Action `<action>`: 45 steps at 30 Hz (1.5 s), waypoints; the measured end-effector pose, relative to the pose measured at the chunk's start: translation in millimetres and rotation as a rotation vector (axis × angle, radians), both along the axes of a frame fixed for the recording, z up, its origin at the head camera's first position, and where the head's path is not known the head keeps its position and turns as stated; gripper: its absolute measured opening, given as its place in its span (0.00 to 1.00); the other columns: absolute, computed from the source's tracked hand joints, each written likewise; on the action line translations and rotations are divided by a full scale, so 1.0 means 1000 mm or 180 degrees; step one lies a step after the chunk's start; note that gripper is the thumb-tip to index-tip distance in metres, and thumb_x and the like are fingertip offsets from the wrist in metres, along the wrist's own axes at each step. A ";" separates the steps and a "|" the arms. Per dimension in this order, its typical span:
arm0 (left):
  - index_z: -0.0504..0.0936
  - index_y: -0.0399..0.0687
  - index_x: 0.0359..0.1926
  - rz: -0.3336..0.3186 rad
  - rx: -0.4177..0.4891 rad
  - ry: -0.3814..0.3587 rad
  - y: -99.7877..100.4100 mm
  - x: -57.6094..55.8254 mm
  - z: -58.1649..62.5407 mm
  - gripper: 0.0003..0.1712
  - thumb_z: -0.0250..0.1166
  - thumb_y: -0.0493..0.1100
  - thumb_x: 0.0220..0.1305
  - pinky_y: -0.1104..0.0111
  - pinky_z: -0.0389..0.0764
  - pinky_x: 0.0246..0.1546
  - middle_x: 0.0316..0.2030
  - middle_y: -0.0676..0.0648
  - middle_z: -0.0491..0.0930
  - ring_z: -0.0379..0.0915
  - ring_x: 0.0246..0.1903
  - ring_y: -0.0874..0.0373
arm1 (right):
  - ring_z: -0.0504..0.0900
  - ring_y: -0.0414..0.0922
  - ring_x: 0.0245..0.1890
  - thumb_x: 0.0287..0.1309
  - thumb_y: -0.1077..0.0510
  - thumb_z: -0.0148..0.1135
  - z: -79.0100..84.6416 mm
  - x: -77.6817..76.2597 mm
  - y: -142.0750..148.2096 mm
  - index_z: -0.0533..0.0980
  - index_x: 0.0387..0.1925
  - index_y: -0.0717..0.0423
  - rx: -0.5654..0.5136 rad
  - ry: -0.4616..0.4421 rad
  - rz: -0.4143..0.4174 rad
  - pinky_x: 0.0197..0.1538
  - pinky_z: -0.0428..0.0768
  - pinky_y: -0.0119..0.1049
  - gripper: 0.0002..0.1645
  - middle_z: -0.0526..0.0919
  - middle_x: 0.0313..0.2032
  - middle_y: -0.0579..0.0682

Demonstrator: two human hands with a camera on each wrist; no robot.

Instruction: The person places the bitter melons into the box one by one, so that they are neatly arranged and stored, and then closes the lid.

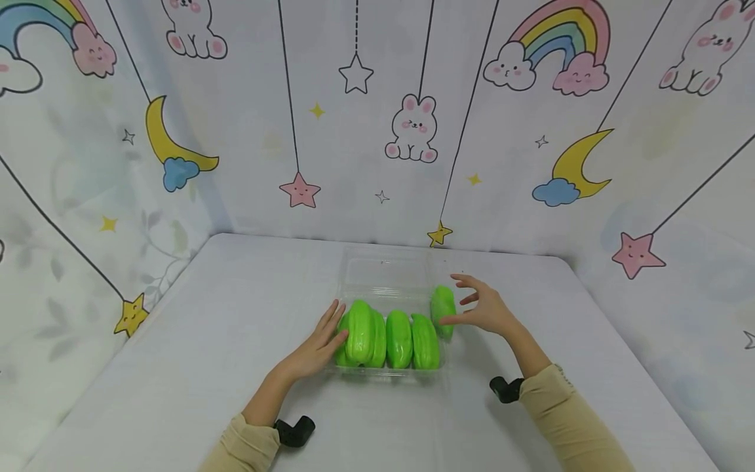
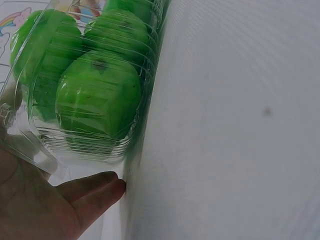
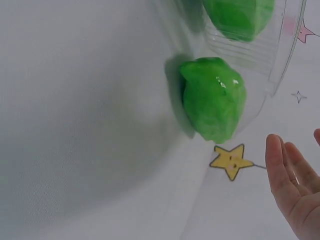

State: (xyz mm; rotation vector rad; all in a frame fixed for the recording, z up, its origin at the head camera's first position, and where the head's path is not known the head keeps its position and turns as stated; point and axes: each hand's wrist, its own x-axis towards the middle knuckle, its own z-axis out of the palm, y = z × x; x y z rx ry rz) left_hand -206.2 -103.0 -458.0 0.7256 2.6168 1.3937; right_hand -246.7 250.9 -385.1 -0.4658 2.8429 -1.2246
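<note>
A clear plastic box point(image 1: 389, 372) holds several glossy green, long vegetable-like pieces point(image 1: 399, 339), lined up side by side and stacked at the left. My left hand point(image 1: 315, 346) touches the box's left side with its fingers extended; in the left wrist view, the thumb side is partly seen through the plastic wall point(image 2: 95, 152). One loose green piece point(image 1: 442, 303) lies on the table just outside the box's right side. Beside it hovers my right hand point(image 1: 485, 310), fingers spread and holding nothing. In the right wrist view, the loose piece point(image 3: 214, 97) stands apart from the fingers.
The box's transparent lid point(image 1: 386, 272) lies folded back behind it. White cloth covers the table point(image 1: 253, 295), and a printed curtain point(image 1: 354, 144) rises at its back edge. Black devices point(image 1: 295, 431) are worn at both wrists, near the beige sleeves point(image 1: 575, 419).
</note>
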 end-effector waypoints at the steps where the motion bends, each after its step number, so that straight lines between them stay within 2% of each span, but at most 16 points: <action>1: 0.39 0.51 0.72 -0.0003 -0.0012 -0.0029 0.000 0.000 0.000 0.35 0.40 0.55 0.72 0.42 0.47 0.60 0.71 0.46 0.31 0.30 0.68 0.44 | 0.75 0.58 0.47 0.32 0.46 0.77 -0.001 -0.001 0.002 0.61 0.65 0.47 0.0007 -0.0011 -0.0014 0.39 0.79 0.42 0.55 0.67 0.58 0.58; 7: 0.38 0.50 0.72 -0.0001 -0.0061 -0.0097 0.000 -0.001 0.002 0.34 0.40 0.52 0.72 0.44 0.45 0.61 0.71 0.46 0.30 0.29 0.68 0.46 | 0.75 0.57 0.47 0.33 0.46 0.77 -0.006 -0.008 0.014 0.60 0.65 0.46 0.0006 -0.0077 0.0016 0.37 0.79 0.40 0.55 0.67 0.58 0.58; 25: 0.39 0.48 0.72 -0.0016 -0.0029 -0.0094 0.000 0.000 0.003 0.34 0.41 0.52 0.72 0.43 0.46 0.61 0.71 0.43 0.31 0.29 0.68 0.45 | 0.75 0.58 0.47 0.34 0.50 0.77 -0.030 -0.020 0.034 0.59 0.66 0.51 0.0012 -0.0257 0.0150 0.40 0.78 0.45 0.55 0.63 0.60 0.65; 34: 0.38 0.49 0.72 -0.0020 -0.0028 -0.0101 0.000 0.000 0.002 0.34 0.41 0.52 0.72 0.43 0.45 0.61 0.71 0.44 0.30 0.29 0.68 0.45 | 0.75 0.60 0.48 0.33 0.53 0.78 -0.044 -0.026 0.028 0.57 0.67 0.54 -0.0029 -0.0295 0.0213 0.41 0.78 0.47 0.58 0.59 0.62 0.66; 45: 0.40 0.46 0.72 -0.0004 -0.0019 -0.0096 0.000 0.000 0.002 0.35 0.41 0.53 0.72 0.43 0.46 0.61 0.71 0.44 0.31 0.29 0.68 0.46 | 0.75 0.59 0.48 0.30 0.48 0.79 -0.055 -0.030 0.019 0.54 0.68 0.53 0.0072 -0.0445 0.0161 0.44 0.75 0.51 0.63 0.54 0.66 0.62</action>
